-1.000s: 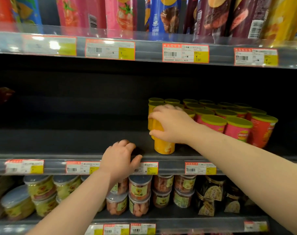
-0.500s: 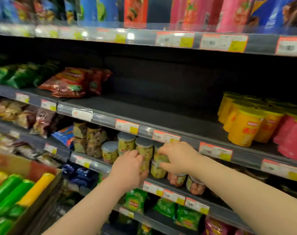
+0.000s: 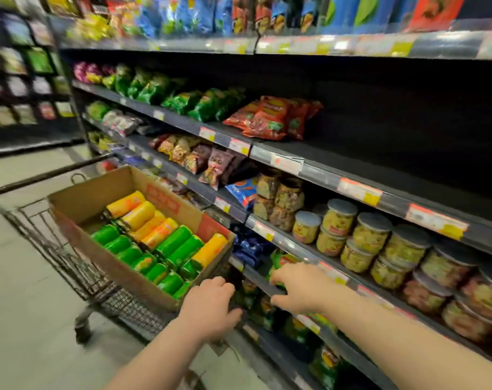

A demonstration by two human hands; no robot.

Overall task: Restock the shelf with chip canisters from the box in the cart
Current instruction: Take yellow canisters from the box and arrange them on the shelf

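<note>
- Both hands hold nothing. My left hand point(image 3: 211, 302) hovers just beside the near corner of the box point(image 3: 98, 192), fingers loosely curled. My right hand point(image 3: 298, 288), fingers spread, is near that corner on the shelf side.
- The canisters point(image 3: 180, 243) lie flat in rows inside the box, long axes across it toward its shelf-side wall. The lid ends appear too blurred to call.
- Recommended: reach over the box's near wall, grip one canister round its middle, and lift it clear before turning it upright.
</note>
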